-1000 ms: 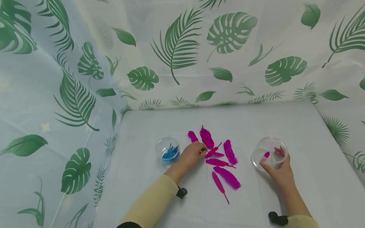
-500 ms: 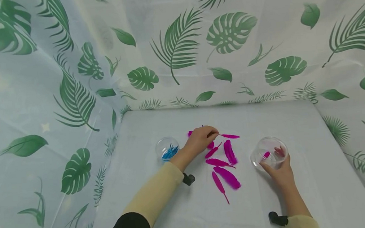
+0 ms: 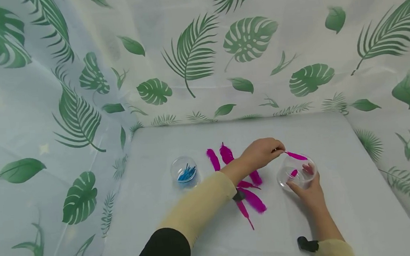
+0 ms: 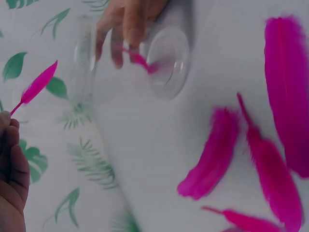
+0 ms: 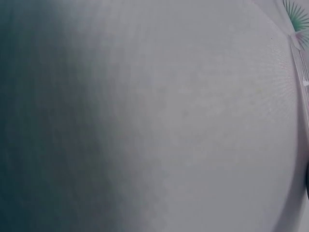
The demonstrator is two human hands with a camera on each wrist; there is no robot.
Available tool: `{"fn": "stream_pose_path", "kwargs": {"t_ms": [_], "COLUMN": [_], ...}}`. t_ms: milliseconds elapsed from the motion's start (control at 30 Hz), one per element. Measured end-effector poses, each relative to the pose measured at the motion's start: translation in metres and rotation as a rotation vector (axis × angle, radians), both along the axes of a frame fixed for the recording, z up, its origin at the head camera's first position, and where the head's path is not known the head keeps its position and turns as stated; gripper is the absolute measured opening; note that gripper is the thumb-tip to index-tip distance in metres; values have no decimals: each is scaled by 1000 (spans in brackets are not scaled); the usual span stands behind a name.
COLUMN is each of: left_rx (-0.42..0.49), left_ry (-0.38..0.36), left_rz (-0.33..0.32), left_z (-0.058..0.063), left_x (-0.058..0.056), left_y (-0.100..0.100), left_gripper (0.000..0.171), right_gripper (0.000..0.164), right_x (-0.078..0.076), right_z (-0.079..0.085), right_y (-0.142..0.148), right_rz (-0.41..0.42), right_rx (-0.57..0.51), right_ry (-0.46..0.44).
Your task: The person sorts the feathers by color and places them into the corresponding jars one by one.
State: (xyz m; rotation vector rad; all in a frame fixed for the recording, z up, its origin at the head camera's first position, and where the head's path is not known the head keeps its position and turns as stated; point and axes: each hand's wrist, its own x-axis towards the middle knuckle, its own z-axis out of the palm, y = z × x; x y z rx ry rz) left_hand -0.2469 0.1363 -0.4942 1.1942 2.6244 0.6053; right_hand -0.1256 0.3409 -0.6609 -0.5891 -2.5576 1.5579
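On the white table [image 3: 360,212], 1 magenta feather [image 3: 297,156], pinched by its quill in the left hand [image 3: 262,154], is now brought right, past the loose feathers [image 3: 255,201], near the clear cup's [image 3: 281,175] far rim, gripped by the right hand [image 3: 310,195], so the carry seems nearly completed.

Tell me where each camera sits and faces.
Head: on the head, facing forward and down at the table; left hand, right hand, sleeves show.
Left wrist: on that wrist, facing feathers and a cup; both hands show.
Right wrist: on that wrist, facing a blurred pale surface; no hand discernible.
Head and left wrist share hands, cup, feathers.
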Motion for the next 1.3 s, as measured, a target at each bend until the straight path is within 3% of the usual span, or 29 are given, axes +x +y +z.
{"fn": "stream_pose_path", "kwargs": {"t_ms": [233,433,600,767,900,1033,1167,1300], "left_rx": [-112,-188,-230,-192,-75,-14,-138,-314], "left_ry": [53,43,29,58,67,82,33,-46], "left_rz": [-59,-16,30,35,140,308,436,510], "left_z": [-25,-46,-48,-48,-47,-55,-76,-95], "left_x": [9,14,16,18,14,-2,-15,-16], "left_y": [22,37,43,37,23,-1,-27,-45], "left_gripper": [22,19,23,27,29,29,31,28], "right_gripper": [114,108,107,107,106,106,108,107], "right_x": [-5,-9,-10,-8,-7,-6,-3,-1], "right_z": [3,0,2,1,-1,-1,0,-2], "right_y": [-5,-7,-8,-6,-3,-1,-1,-2], "right_rz": [9,22,7,-2,-14,-29,-24,-19], "right_rx": [9,5,6,5,19,25,23,16], "right_ry": [-3,57,48,52,62,70,40,16]}}
